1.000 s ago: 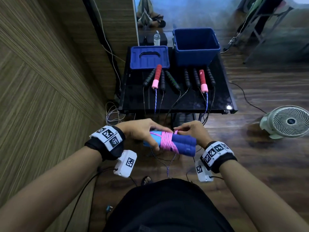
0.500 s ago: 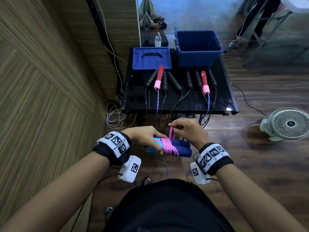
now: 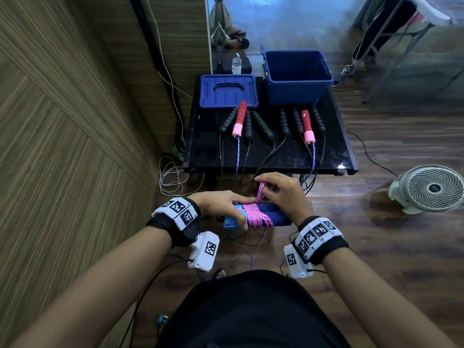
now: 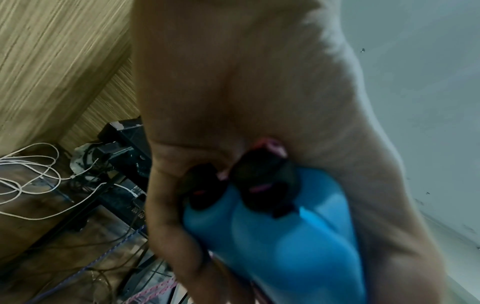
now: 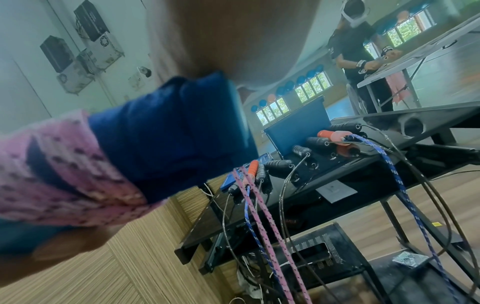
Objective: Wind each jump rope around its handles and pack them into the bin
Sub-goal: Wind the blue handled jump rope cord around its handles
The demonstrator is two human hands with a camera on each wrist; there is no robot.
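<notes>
Gripping handles [image 3: 273, 214], pink rope [image 3: 259, 190] pinched above

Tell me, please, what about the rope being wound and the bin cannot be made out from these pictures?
- Free end of the pink rope: head view, hidden inside the right hand that pinches it.
- Handle ends of the blue handles: head view, covered by the left hand; left wrist view, blurred.
- Bin floor: head view, too dark to confirm it is empty.
- Rope tails below the table: right wrist view, cut off by the bottom edge.
</notes>
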